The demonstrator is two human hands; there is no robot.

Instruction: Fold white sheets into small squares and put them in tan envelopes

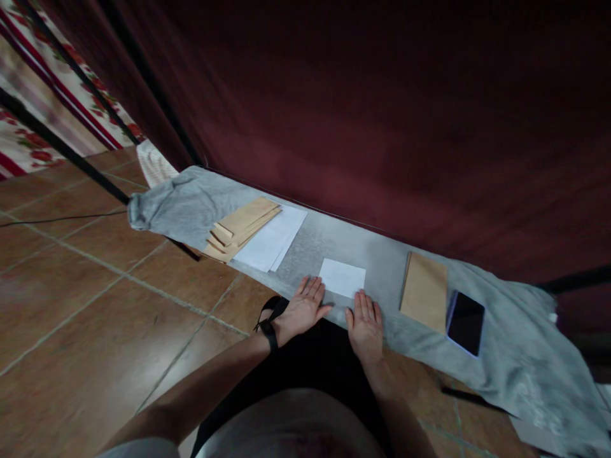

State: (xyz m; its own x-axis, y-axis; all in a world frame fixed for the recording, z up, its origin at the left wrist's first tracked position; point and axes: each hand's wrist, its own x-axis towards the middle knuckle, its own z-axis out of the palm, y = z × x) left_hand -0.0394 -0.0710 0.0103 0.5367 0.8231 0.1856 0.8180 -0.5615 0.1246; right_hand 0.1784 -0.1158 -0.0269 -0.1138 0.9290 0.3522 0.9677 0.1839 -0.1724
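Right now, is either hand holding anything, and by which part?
Nothing is held: the left hand and right hand lie flat, fingertips at the near corners of the paper, not gripping it.

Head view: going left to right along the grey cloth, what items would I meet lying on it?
Pile of brown envelopes, larger white sheets partly under it, small white sheet, separate brown paper item, dark-screened device.
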